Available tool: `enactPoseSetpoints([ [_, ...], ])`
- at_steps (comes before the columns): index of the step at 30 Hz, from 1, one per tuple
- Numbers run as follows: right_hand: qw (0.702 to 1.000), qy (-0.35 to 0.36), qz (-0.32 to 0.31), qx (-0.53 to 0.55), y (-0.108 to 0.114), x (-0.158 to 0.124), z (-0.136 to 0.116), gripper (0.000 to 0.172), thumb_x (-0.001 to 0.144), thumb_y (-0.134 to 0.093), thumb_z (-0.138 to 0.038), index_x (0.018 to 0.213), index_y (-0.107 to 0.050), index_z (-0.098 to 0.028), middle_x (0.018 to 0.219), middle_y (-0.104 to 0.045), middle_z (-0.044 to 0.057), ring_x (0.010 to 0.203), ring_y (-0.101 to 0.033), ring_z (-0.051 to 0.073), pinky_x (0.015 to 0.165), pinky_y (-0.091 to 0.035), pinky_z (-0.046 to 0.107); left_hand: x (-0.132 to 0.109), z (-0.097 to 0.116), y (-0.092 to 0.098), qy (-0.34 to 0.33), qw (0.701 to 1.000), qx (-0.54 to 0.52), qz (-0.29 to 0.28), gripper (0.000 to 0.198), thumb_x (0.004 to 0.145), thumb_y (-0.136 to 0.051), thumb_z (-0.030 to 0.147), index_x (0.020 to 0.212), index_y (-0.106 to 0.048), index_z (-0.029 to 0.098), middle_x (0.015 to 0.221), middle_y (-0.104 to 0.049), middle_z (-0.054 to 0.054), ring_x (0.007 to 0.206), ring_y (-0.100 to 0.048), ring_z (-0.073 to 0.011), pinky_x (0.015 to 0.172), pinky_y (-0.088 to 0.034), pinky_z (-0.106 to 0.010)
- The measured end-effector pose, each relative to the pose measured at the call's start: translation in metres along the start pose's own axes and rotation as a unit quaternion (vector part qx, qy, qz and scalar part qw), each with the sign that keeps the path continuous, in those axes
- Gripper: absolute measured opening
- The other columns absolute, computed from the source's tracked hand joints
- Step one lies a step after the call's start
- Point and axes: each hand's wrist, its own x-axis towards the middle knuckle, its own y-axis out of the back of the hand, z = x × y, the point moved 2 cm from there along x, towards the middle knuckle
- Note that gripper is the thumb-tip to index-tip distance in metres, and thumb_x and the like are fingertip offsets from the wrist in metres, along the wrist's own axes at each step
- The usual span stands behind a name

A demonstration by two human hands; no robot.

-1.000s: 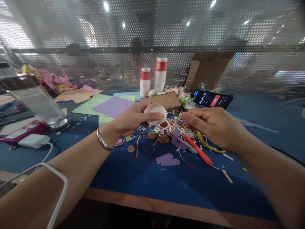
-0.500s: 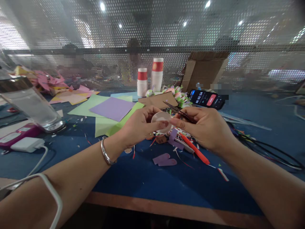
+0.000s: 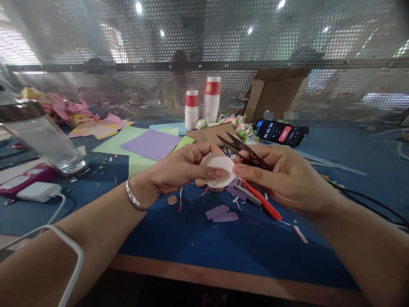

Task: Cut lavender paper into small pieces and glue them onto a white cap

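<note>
Behind the blue tabletop (image 3: 179, 234), a perforated metal screen (image 3: 143, 42) backed two stacks of paper cups, one taller (image 3: 211, 100) than the other (image 3: 191, 113), and to their right a phone (image 3: 279, 133) displayed 00:02:54. Above the table, the person's left hand (image 3: 179, 170) pinched a round white paper disc (image 3: 220, 160) between thumb and fingers, while the right hand (image 3: 287, 179) gripped scissors (image 3: 247, 149) with parted blades, its thumb at the disc's right edge. Nearer the front lay two purple paper strips (image 3: 222, 213) and a red-orange pen-like tool (image 3: 265, 202)
</note>
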Motion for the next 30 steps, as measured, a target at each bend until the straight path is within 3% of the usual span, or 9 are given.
enactPoseSetpoints([
  [6, 0.999, -0.017, -0.033, 0.038, 0.006, 0.002, 0.004, 0.025, 0.084, -0.074, -0.042, 0.08, -0.062, -0.02, 0.077, -0.057, -0.001, 0.067, -0.053, 0.012, 0.058, -0.043, 0.025, -0.001, -0.003, -0.006, -0.011, 1.0, 0.007, 0.021, 0.031, 0.074, -0.082, 0.033, 0.091, -0.059, 0.021, 0.079, -0.069, -0.001, 0.066, -0.065, -0.0138, 0.057, -0.048, -0.025],
  [12, 0.999, -0.018, -0.005, -0.04, 0.006, 0.011, 0.014, 0.036, 0.085, -0.07, -0.053, 0.079, -0.059, -0.019, 0.062, -0.047, -0.006, 0.051, -0.036, 0.008, 0.047, -0.028, 0.024, 0.007, -0.011, -0.006, 0.015, 0.997, -0.031, 0.075, 0.037, 0.07, -0.086, 0.028, 0.084, -0.053, 0.018, 0.07, -0.065, 0.003, 0.057, -0.06, -0.0086, 0.049, -0.042, -0.02],
  [16, 0.996, 0.03, 0.043, -0.076, 0.008, 0.01, 0.017, 0.045, 0.094, -0.053, -0.062, 0.076, -0.056, -0.021, 0.058, -0.035, -0.007, 0.05, -0.028, 0.009, 0.047, -0.024, 0.026, 0.007, -0.009, -0.003, 0.007, 0.986, -0.103, 0.134, 0.039, 0.066, -0.086, 0.017, 0.084, -0.052, 0.018, 0.076, -0.066, 0.004, 0.065, -0.065, -0.0091, 0.059, -0.051, -0.021],
  [21, 0.98, 0.065, 0.077, -0.174, 0.005, 0.009, 0.007, 0.043, 0.095, -0.054, -0.059, 0.075, -0.058, -0.021, 0.063, -0.043, -0.004, 0.056, -0.037, 0.011, 0.053, -0.031, 0.028, 0.008, -0.007, 0.0, -0.015, 0.976, -0.134, 0.169, 0.038, 0.065, -0.086, 0.015, 0.084, -0.054, 0.017, 0.085, -0.069, 0.002, 0.073, -0.067, -0.0104, 0.07, -0.056, -0.026],
  [30, 0.973, 0.074, 0.082, -0.202, 0.003, 0.007, 0.005, 0.04, 0.095, -0.056, -0.056, 0.077, -0.059, -0.021, 0.063, -0.047, -0.004, 0.055, -0.038, 0.011, 0.051, -0.029, 0.028, 0.009, -0.007, -0.003, -0.052, 0.976, -0.14, 0.162, 0.033, 0.068, -0.084, 0.013, 0.072, -0.051, 0.017, 0.072, -0.062, 0.004, 0.068, -0.062, -0.0086, 0.063, -0.05, -0.021],
])
